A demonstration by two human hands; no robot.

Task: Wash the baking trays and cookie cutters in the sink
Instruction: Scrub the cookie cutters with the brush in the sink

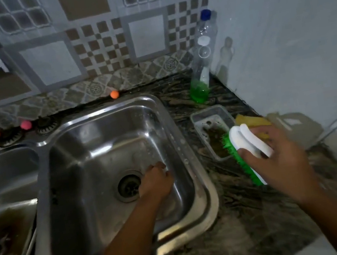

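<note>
My left hand (156, 183) is down in the steel sink basin (92, 152), just right of the drain (128, 185); its fingers curl downward and what they touch is hidden. My right hand (277, 154) grips a white scrub brush (247, 143) with green bristles, held over the counter to the right of the sink. A yellow sponge (250, 122) shows just behind the brush. No baking tray or cookie cutter is clearly visible.
A clear plastic tub (210, 120) with dark residue sits on the dark stone counter beside the sink. A bottle of green dish soap (199, 87) and a taller clear bottle (205, 26) stand in the corner. A second basin (4, 208) lies at left.
</note>
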